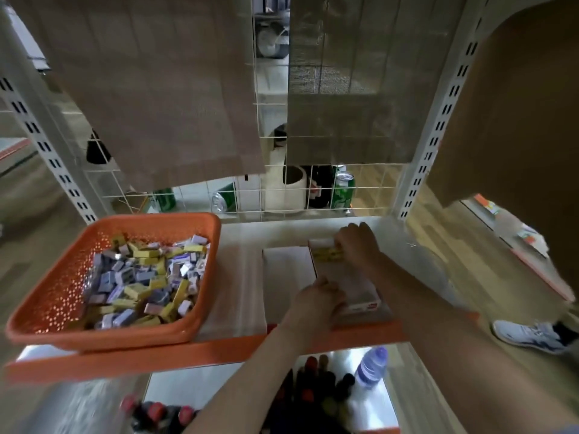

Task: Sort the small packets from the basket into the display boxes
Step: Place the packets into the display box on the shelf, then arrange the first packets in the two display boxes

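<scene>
An orange basket [56, 296] on the left of the shelf holds several small yellow and purple packets [144, 277]. Two open display boxes stand side by side to its right. The left box [286, 266] looks empty. The right box [351, 283] has yellow packets [327, 254] at its far end. My right hand [357, 242] reaches over that far end, fingers curled down on the yellow packets. My left hand [316, 296] grips the near left corner of the right box.
The shelf has an orange front edge [188, 355] and a wire grid back [282, 195] with green cans and dark bottles behind it. Below stand bottles, one clear with a blue cap [371, 366]. A person's white shoe [526, 335] is at the right.
</scene>
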Motion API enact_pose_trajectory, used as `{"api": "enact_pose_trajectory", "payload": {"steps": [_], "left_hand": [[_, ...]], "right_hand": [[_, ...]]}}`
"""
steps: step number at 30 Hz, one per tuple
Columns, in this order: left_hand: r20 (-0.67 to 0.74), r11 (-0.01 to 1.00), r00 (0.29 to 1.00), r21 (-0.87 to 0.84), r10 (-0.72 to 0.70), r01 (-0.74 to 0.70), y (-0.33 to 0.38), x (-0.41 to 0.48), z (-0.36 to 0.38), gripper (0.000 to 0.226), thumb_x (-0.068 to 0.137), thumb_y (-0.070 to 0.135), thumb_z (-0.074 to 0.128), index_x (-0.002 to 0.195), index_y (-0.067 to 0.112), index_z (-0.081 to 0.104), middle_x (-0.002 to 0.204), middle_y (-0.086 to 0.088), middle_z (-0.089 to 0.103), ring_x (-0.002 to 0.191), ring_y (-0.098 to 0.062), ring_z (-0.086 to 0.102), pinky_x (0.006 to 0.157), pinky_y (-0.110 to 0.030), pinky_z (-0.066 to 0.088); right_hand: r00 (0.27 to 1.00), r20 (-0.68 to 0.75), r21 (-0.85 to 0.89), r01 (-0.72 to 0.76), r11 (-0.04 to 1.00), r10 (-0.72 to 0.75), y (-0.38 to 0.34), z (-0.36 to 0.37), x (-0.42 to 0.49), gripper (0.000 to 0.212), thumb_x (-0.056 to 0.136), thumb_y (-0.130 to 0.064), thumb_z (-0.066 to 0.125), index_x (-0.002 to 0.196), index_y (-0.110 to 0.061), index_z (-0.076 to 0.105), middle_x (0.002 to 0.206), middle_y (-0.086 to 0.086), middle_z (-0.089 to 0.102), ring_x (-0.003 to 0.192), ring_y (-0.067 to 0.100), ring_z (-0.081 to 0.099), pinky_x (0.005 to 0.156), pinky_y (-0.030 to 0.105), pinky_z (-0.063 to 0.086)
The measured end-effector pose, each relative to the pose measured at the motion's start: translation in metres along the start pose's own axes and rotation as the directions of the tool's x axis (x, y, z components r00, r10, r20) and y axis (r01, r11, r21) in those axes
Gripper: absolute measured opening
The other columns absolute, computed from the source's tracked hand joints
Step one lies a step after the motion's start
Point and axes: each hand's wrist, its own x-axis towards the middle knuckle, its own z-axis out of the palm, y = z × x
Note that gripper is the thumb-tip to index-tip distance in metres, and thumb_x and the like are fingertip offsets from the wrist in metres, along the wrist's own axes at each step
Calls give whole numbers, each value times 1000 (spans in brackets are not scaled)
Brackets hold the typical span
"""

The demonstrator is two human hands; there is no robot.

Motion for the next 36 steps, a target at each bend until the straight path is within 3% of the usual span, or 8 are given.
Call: {"api": "enact_pose_trajectory", "payload": {"steps": [3, 7, 12, 17, 23, 30, 34, 36], "left_hand": [[-9, 999, 999, -7, 33, -33, -1, -3, 1, 71, 80, 46, 8, 98, 8, 66, 101, -6, 62, 104, -22, 47, 80, -39, 47], [24, 1000, 1000, -16, 2, -2, -1, -4, 2, 47, 94, 35, 26, 95, 7, 64, 99, -6, 61, 103, -21, 46, 79, -36, 45], [27, 1000, 1000, -17, -15, 15, -2, -6, 0, 31, 99, 23, 39, 101, 6, 65, 104, -7, 60, 108, -20, 44, 81, -35, 44], [34, 999, 999, -42, 3, -1, 0, -7, -1, 64, 85, 41, 12, 95, 7, 65, 99, -6, 60, 104, -20, 47, 77, -34, 45], [35, 1000, 999, -12, -23, 23, 0, -7, -1, 29, 99, 21, 40, 99, 4, 63, 103, -10, 59, 107, -22, 45, 82, -34, 43], [52, 994, 996, 80, 68, -72, 3, -10, -13, 47, 93, 29, 23, 95, 5, 64, 97, -11, 60, 100, -27, 50, 77, -37, 42], [-73, 976, 996, 215, 53, -36, -15, -15, -35, 33, 81, 31, 37, 82, 27, 70, 88, 8, 67, 84, -12, 62, 67, -22, 50], [-178, 968, 984, 249, 2, 43, -30, -21, -54, 35, 77, 32, 36, 77, 27, 70, 80, 8, 66, 76, -13, 63, 66, -24, 50]], "right_hand": [[1000, -9, -39, -18, 999, 17, -4, 5, 1, 29, 83, 1, 51, 101, -14, 67, 103, 4, 64, 106, 25, 53, 97, 32, 31], [999, -11, -27, -30, 999, 30, -11, 8, 1, 24, 85, -1, 49, 98, -13, 66, 77, 0, 52, 103, 25, 54, 94, 30, 32], [999, -4, 11, -49, 999, 49, -12, 6, 0, 25, 87, -4, 48, 104, -13, 65, 107, 8, 61, 104, 26, 54, 91, 29, 36], [998, 27, 54, -50, 997, 48, -11, 4, 1, 20, 86, -5, 51, 101, -11, 64, 106, 7, 65, 102, 26, 58, 87, 29, 39], [999, -7, 115, -40, 993, 41, -4, -2, -4, 27, 84, -5, 53, 107, -12, 63, 110, 6, 64, 104, 25, 56, 81, 27, 37], [996, -91, 108, -2, 994, 12, -6, -20, 1, 26, 82, -10, 58, 107, -16, 63, 108, 4, 65, 103, 24, 57, 87, 29, 35], [983, -183, 201, 59, 978, -21, -32, -45, 6, 27, 84, -14, 60, 110, -18, 63, 108, 4, 67, 103, 24, 59, 91, 30, 36], [970, -236, 251, 114, 961, -53, -52, -59, 10, 25, 83, -13, 60, 107, -16, 65, 105, 4, 68, 102, 25, 60, 90, 30, 36]]}}
